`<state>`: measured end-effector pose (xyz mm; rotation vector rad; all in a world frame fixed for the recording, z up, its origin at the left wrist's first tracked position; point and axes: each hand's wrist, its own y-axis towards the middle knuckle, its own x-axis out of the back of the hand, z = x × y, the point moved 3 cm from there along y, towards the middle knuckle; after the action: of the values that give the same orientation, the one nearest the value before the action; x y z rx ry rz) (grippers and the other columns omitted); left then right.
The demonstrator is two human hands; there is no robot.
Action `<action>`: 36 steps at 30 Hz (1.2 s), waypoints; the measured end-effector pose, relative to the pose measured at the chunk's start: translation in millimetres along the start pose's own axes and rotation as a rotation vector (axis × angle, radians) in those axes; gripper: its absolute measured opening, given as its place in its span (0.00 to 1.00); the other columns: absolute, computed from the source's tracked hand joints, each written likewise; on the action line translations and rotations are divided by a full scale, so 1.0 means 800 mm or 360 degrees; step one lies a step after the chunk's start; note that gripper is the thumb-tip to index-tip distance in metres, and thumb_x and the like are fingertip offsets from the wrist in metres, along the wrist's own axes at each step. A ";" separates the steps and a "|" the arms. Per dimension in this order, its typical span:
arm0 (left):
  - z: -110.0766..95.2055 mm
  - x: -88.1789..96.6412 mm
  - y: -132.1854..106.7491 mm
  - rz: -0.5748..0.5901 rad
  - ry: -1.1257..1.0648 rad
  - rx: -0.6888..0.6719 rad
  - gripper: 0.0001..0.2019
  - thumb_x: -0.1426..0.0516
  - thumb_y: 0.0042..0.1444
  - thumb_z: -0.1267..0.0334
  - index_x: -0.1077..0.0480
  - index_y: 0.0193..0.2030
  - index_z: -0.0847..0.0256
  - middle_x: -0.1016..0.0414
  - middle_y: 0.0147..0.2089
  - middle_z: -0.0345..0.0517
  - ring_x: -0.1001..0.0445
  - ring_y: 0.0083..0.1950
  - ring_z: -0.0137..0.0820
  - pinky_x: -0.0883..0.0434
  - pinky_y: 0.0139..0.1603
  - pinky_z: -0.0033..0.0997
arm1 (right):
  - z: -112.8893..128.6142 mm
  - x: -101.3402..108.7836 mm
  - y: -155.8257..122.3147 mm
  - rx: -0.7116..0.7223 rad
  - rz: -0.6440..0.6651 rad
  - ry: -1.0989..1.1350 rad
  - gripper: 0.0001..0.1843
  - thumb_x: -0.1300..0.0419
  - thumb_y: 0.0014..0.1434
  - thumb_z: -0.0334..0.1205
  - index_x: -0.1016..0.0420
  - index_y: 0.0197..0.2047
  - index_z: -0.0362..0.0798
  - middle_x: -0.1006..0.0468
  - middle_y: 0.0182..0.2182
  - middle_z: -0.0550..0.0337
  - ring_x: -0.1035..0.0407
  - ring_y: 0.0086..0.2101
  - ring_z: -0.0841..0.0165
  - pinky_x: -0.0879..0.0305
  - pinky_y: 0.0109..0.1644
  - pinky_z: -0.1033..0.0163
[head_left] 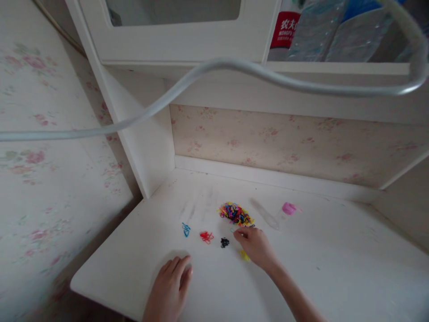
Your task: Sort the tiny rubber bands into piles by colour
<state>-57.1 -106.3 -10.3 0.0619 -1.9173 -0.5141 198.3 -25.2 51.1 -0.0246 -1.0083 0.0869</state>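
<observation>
A mixed heap of small coloured rubber bands [235, 213] lies on the white desk [335, 268]. In front of it sit small sorted clumps: blue bands [186, 229], red bands [206, 236], black bands [224, 242] and yellow bands [244, 256]. My right hand [255, 245] reaches to the heap's near edge, fingertips pinched on something I cannot make out. My left hand [172, 285] rests flat on the desk near the front edge, fingers stretched out, holding nothing.
A clear plastic bag [266, 213] and a pink-capped small container [288, 208] lie right of the heap. A grey cable [234, 67] hangs across the view. White shelving with a water-bottle pack [321, 27] sits above; floral wallpaper [40, 134] is on the left.
</observation>
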 end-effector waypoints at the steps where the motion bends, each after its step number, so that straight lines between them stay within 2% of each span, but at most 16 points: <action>1: 0.000 0.001 -0.002 -0.0018 -0.0026 0.0002 0.11 0.50 0.61 0.59 0.31 0.46 0.56 0.23 0.40 0.46 0.25 0.41 0.35 0.27 0.42 0.35 | 0.016 -0.005 0.000 0.0045 0.0026 -0.0012 0.18 0.51 0.58 0.43 0.20 0.31 0.50 0.20 0.28 0.60 0.29 0.30 0.70 0.46 0.30 0.70; 6: -0.004 0.008 -0.002 0.0032 -0.0125 0.0027 0.10 0.53 0.63 0.63 0.31 0.42 0.57 0.25 0.35 0.45 0.26 0.36 0.32 0.28 0.38 0.32 | 0.100 -0.037 0.013 0.0200 0.0158 -0.0203 0.17 0.51 0.58 0.40 0.19 0.36 0.51 0.19 0.33 0.56 0.26 0.35 0.69 0.41 0.35 0.69; 10: -0.006 0.013 0.000 0.0093 -0.0148 0.0077 0.10 0.53 0.63 0.64 0.31 0.41 0.56 0.25 0.36 0.45 0.26 0.37 0.32 0.29 0.39 0.32 | 0.148 -0.069 0.031 0.0235 0.0163 -0.0277 0.17 0.50 0.58 0.40 0.20 0.39 0.50 0.19 0.38 0.51 0.26 0.39 0.63 0.37 0.40 0.64; 14: -0.006 0.015 0.000 0.0118 -0.0152 0.0077 0.10 0.53 0.62 0.65 0.31 0.39 0.56 0.26 0.35 0.44 0.27 0.36 0.32 0.30 0.38 0.32 | 0.167 -0.086 0.043 0.0244 0.0180 -0.0308 0.17 0.50 0.58 0.41 0.20 0.40 0.47 0.20 0.38 0.48 0.26 0.39 0.61 0.35 0.41 0.61; 17: -0.004 0.014 0.000 0.0136 -0.0154 0.0070 0.09 0.52 0.62 0.66 0.31 0.39 0.56 0.26 0.34 0.43 0.27 0.36 0.32 0.30 0.38 0.33 | 0.161 -0.079 0.042 0.0232 0.0138 -0.0309 0.20 0.53 0.60 0.42 0.21 0.39 0.48 0.20 0.38 0.48 0.26 0.38 0.62 0.36 0.41 0.62; 22: -0.004 0.011 0.002 0.0158 -0.0145 0.0048 0.10 0.52 0.62 0.64 0.30 0.39 0.56 0.25 0.35 0.44 0.26 0.37 0.33 0.30 0.38 0.34 | 0.115 -0.044 0.015 0.0220 0.0018 -0.0223 0.22 0.56 0.63 0.44 0.21 0.34 0.50 0.20 0.31 0.57 0.27 0.33 0.69 0.40 0.35 0.69; 25: -0.004 0.010 0.003 0.0166 -0.0178 0.0026 0.10 0.52 0.62 0.63 0.30 0.39 0.55 0.25 0.34 0.43 0.26 0.36 0.33 0.29 0.38 0.33 | 0.070 -0.022 -0.011 0.0168 -0.0128 0.0152 0.22 0.55 0.62 0.45 0.22 0.31 0.49 0.23 0.24 0.63 0.31 0.25 0.73 0.44 0.29 0.71; 27: -0.002 0.009 0.002 0.0153 -0.0208 0.0010 0.10 0.52 0.62 0.61 0.29 0.39 0.55 0.24 0.35 0.44 0.26 0.36 0.32 0.28 0.38 0.32 | 0.033 -0.009 -0.031 0.0056 -0.0257 0.0426 0.22 0.53 0.61 0.50 0.23 0.30 0.48 0.25 0.21 0.64 0.34 0.23 0.72 0.45 0.26 0.70; 32: 0.003 0.007 0.001 0.0079 -0.0316 0.0035 0.11 0.52 0.62 0.59 0.29 0.41 0.54 0.24 0.36 0.44 0.25 0.35 0.30 0.28 0.37 0.27 | -0.074 0.012 -0.084 -0.0317 -0.0554 0.0772 0.25 0.49 0.56 0.58 0.22 0.38 0.46 0.22 0.28 0.59 0.31 0.29 0.67 0.39 0.30 0.69; 36: -0.014 0.009 0.016 0.0145 -0.0413 0.0068 0.10 0.52 0.62 0.60 0.29 0.40 0.54 0.24 0.34 0.41 0.25 0.32 0.26 0.29 0.34 0.21 | -0.143 0.013 -0.123 -0.0574 -0.0751 0.0849 0.26 0.45 0.51 0.60 0.21 0.39 0.47 0.20 0.36 0.57 0.29 0.37 0.63 0.35 0.38 0.68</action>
<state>-47.6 -100.1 4.7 -0.0675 -2.1737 -0.4363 306.6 -120.1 4.6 -0.1313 -0.4654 -0.5114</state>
